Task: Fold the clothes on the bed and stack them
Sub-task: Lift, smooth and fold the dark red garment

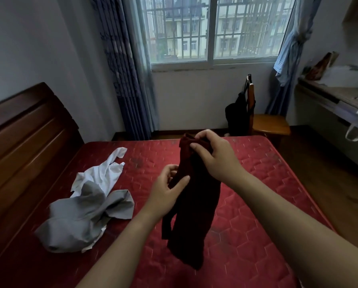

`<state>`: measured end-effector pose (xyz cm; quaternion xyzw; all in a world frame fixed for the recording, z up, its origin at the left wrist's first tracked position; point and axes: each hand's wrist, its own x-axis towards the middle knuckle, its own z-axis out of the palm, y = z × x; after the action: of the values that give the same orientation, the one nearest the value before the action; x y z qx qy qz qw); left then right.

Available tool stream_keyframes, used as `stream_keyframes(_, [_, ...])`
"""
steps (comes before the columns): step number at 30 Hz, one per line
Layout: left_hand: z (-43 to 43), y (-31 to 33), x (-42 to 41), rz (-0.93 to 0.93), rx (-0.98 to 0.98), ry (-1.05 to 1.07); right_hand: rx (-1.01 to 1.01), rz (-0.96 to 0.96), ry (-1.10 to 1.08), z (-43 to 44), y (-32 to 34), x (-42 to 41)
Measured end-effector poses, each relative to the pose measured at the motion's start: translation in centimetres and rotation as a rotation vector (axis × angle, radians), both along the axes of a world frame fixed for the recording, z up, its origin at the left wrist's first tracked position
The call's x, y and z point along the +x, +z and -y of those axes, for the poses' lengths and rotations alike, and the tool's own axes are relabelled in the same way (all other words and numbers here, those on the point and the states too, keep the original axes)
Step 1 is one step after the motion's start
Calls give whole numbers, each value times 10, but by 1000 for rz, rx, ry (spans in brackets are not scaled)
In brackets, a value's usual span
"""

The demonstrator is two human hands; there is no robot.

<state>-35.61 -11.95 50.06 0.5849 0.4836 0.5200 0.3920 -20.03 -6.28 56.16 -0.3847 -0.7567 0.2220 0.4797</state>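
Dark red garment (196, 208) pinched by left hand (167, 192) and right hand (213, 156), above red quilted mattress (267, 204), barred window (213, 30) behind.

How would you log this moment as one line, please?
left hand: pinches dark red garment | right hand: grips its top | grey garment, white garment: unfolded on mattress

Dark garment (194, 208), maybe maroon, hanging; grey-white pile (84, 217) crumpled.

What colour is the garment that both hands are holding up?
Dark maroon, almost black-red; the garment shows best in the head view.
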Motion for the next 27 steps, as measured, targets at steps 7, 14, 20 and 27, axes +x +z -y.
stream_keyframes(7, [3,-54,-1,-257,-50,108,-22,10,-89,-3,-5,21])
stream_keyframes(14, [9,-83,10,-299,-73,69,-16,68,-112,4,-3,40])
stream_keyframes(20, [8,-99,22,-227,-43,167,-46,30,-212,12,4,67])
stream_keyframes(27, [11,-111,52,-323,133,79,-81,18,-245,22,8,91])
